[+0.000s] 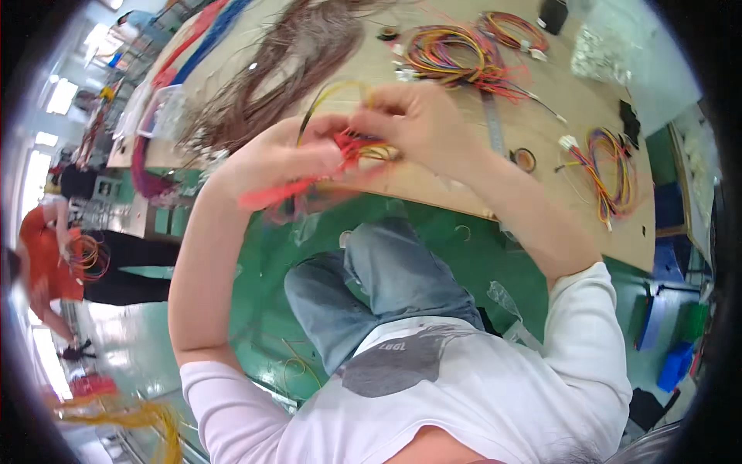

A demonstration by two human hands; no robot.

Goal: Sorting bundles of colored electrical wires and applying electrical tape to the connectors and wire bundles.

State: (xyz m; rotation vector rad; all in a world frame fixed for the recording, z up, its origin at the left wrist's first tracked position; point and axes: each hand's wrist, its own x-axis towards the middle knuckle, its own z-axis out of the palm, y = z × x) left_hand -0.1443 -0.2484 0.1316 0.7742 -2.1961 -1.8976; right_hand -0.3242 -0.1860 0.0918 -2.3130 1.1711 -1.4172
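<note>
A bundle of thin red, yellow and black wires (363,150) is held over the near edge of the table. My left hand (282,158) is closed round it from the left, and red ends stick out below the palm, smeared by motion. From the right, my right hand (417,124) pinches wires of the same bundle with thumb and fingers. A yellow and black loop arches up between the two hands. The exact spot that the right fingertips grip is partly hidden.
On the wooden table (464,182) lie brown wires (309,58), a large coiled harness (448,58), a smaller coil (514,32), another harness (610,174), a metal ruler (492,124) and a tape roll (523,159). A plastic bag (607,50) sits far right. Another person (54,251) stands left, holding coiled wires.
</note>
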